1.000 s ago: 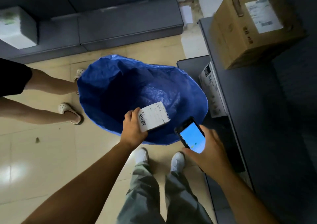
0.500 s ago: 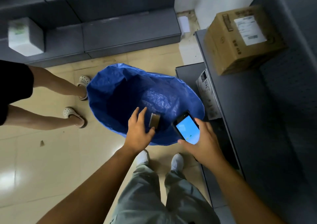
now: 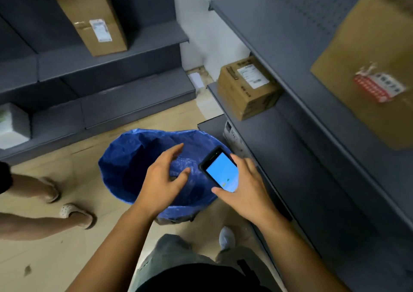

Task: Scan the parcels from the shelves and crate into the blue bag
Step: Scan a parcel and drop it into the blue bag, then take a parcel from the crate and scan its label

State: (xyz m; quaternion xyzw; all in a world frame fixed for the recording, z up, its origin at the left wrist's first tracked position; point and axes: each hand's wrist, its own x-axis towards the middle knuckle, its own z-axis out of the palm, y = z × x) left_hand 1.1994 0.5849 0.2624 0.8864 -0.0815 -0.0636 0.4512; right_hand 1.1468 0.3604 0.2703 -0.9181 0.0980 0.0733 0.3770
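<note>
**While a phone (image 3: 220, 172) is gripped, the left hand (image 3: 164, 180) is spread empty**

The phone is clasped by the right hand (image 3: 245, 191) above the blue bag (image 3: 125, 164); a cardboard parcel (image 3: 248, 88) is seen on the shelf (image 3: 279, 139) nearby.

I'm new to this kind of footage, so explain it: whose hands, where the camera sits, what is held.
No machine here: a person wears a camera on the head, looking down at their own hands. The left hand is empty, fingers spread above the open blue bag on the floor. The right hand holds a phone with a lit blue screen, likely the scanner. Grey shelves beside them carry labelled cardboard boxes. Another person's legs stand at the left.
</note>
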